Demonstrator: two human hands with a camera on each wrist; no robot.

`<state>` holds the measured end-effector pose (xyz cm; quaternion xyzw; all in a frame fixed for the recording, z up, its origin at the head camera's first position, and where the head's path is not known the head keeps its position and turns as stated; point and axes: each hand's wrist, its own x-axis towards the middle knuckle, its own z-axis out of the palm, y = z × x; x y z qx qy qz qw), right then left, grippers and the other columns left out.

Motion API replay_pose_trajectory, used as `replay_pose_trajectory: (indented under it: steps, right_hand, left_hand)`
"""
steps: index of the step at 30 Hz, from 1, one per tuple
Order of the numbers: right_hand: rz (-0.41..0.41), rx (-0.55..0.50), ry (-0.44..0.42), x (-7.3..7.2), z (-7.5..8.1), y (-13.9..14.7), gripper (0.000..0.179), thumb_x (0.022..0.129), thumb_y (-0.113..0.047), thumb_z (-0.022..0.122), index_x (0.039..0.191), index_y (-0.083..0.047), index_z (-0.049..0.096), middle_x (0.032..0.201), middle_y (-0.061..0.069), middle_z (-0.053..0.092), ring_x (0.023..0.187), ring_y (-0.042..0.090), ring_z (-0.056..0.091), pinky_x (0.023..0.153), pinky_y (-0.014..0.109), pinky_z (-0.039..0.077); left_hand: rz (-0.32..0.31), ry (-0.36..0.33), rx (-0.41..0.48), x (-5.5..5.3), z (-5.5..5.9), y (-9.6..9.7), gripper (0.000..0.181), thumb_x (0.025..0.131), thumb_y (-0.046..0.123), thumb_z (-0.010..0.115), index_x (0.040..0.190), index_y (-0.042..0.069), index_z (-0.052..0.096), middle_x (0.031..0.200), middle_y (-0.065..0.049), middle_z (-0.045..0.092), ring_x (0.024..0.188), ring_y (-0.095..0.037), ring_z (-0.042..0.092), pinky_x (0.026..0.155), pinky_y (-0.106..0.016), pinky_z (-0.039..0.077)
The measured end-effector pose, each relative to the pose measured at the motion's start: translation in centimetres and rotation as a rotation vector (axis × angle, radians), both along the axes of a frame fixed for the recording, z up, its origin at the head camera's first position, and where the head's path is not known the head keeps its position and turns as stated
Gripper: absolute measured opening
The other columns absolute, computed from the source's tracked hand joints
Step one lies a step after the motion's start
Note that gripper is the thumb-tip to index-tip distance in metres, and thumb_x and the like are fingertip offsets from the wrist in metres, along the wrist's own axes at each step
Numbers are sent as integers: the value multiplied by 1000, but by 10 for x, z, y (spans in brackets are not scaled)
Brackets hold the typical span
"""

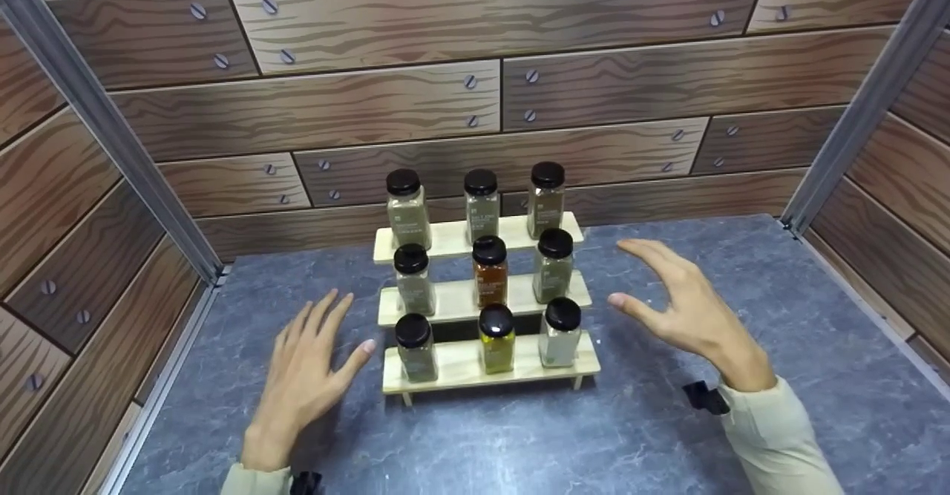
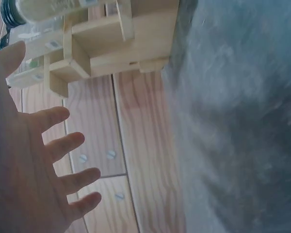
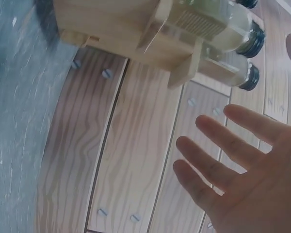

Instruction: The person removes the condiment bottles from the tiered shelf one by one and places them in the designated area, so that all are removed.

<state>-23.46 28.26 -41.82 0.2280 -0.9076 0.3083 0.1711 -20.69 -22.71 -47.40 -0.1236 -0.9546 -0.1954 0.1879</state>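
Note:
A three-tier light wooden rack [image 1: 453, 365] stands mid-table in the head view, holding rows of black-capped glass spice jars. On the middle tier is a jar of reddish-brown spice [image 1: 490, 281]; on the front tier, a jar of yellow spice [image 1: 497, 346] and a jar of white contents [image 1: 560, 339]. My left hand [image 1: 304, 376] is spread to the left of the rack, nearest the front-left jar [image 1: 416, 354], touching nothing. To the right of the rack, my right hand [image 1: 686, 306] has its fingers extended and thumb apart, holding nothing. Both wrist views show spread fingers beside the rack.
A blue-grey marbled tabletop [image 1: 505, 443] lies under the rack. Wood-plank-patterned panels [image 1: 386, 20] rise behind and at both sides, with metal corner posts [image 1: 853, 131] between them. A black strap piece [image 1: 705, 397] sits at the right sleeve.

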Motion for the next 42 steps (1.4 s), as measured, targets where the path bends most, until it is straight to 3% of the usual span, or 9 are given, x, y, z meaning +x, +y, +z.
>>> replay_pose_trajectory:
  steps: [12,16,20,28,34,42]
  right_hand:
    - [109,-50,45,11,-12,-18,76,86,-31,90,149,-3,58,149,14,63,135,38,61,112,65,51]
    - [147,-62,40,11,-16,-28,74,85,-31,90,146,-3,60,146,11,66,129,34,65,108,61,55]
    - [178,-70,37,11,-20,-35,72,84,-30,91,144,-2,62,142,9,68,125,29,67,107,56,57]
    - [222,-114,12,9,-26,-42,68,83,-24,93,142,-4,64,136,8,71,116,25,72,103,53,60]
    - [233,-117,-22,10,-30,-48,70,81,-23,94,143,-8,64,134,-3,72,113,13,70,103,42,61]
    - [252,-124,-66,10,-36,-55,72,85,-26,92,146,-5,60,130,3,74,111,19,74,104,46,61]
  left_hand:
    - [-41,-131,210,11,-22,7,77,99,53,71,161,15,47,163,-14,49,147,-44,47,121,-75,34]
    - [-79,-181,309,12,-28,8,75,99,47,75,160,12,48,160,-15,51,142,-43,53,118,-69,42]
    - [-112,-209,381,11,-31,10,72,99,43,76,158,11,50,156,-13,56,132,-42,61,112,-65,51]
    - [-131,-278,443,9,-36,15,71,100,41,75,157,6,49,153,-14,58,130,-40,63,113,-64,50]
    - [-152,-321,522,9,-40,19,68,100,37,75,156,8,50,152,-15,59,125,-37,67,111,-59,54]
    - [-184,-433,705,8,-46,26,64,101,27,74,155,3,50,155,-21,54,126,-35,65,106,-45,57]
